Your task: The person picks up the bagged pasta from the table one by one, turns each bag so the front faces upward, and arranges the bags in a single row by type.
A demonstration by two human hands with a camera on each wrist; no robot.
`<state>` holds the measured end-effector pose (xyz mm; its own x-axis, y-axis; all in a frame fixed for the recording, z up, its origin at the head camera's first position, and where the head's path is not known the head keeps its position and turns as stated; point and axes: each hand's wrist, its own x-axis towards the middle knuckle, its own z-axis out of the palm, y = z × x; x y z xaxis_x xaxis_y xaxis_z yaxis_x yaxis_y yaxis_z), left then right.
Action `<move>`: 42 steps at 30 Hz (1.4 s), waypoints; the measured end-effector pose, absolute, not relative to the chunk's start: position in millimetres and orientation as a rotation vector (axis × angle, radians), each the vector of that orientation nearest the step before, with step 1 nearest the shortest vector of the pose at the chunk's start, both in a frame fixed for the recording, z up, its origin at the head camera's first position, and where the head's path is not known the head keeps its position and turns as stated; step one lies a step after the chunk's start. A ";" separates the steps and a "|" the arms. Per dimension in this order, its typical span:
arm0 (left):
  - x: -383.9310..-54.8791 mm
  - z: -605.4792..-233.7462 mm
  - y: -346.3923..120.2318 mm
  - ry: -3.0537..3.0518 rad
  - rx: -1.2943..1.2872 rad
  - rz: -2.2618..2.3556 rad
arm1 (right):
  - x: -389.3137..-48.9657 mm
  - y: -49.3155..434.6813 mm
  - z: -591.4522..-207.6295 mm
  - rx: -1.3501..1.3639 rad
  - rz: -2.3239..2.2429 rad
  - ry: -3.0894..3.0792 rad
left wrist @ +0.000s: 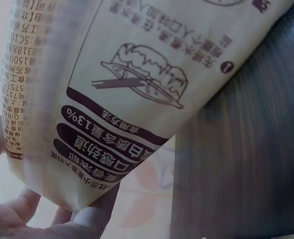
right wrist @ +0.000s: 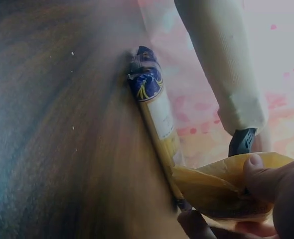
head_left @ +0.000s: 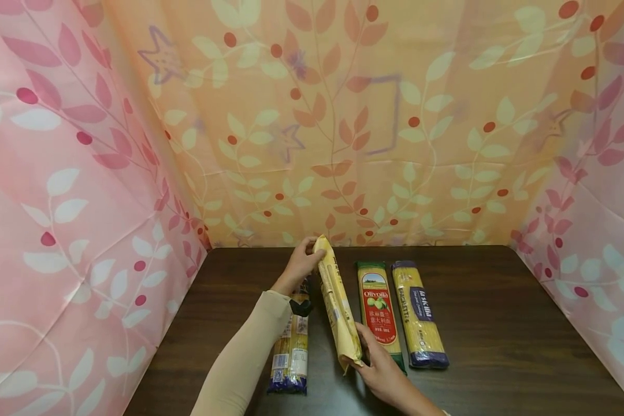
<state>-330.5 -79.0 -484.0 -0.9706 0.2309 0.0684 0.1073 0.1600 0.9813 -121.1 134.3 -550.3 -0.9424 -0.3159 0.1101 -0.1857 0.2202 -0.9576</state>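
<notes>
A yellow pasta packet (head_left: 335, 300) is held at both ends, tilted up off the table. My left hand (head_left: 299, 263) grips its far end, thumb on the near face. At the near end, my right hand (head_left: 377, 367) pinches the packet's edge. The left wrist view shows the packet's printed back (left wrist: 122, 84) close up, with the fingers (left wrist: 94, 214) around its end. In the right wrist view, the thumb (right wrist: 259, 177) presses on the folded end (right wrist: 212, 191). A blue-ended spaghetti pack (head_left: 291, 352) lies under my left forearm, partly hidden.
Right of the held packet lie a red-and-green Olivoilà spaghetti pack (head_left: 378, 312) and a yellow spaghetti pack with dark purple ends (head_left: 421, 318). All rest on a dark wooden table (head_left: 499, 323). Patterned cloth (head_left: 333, 190) hangs behind and at both sides.
</notes>
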 end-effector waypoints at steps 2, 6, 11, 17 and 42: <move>-331.1 -484.5 -78.8 2.309 0.354 1.957 | -121.8 133.9 -550.2 -0.480 -1.859 2.325; -333.1 -485.4 -78.0 2.295 0.387 1.964 | -121.5 132.6 -550.3 -0.453 -1.920 2.276; -333.0 -481.7 -77.8 2.282 0.390 1.936 | -119.7 132.1 -549.5 -0.404 -2.049 2.169; -331.9 -478.0 -81.5 2.311 0.441 1.850 | -117.7 134.3 -547.4 -0.418 -2.060 2.204; -323.1 -480.6 -69.7 2.518 0.161 1.686 | -116.7 136.8 -545.7 -0.452 -1.726 2.642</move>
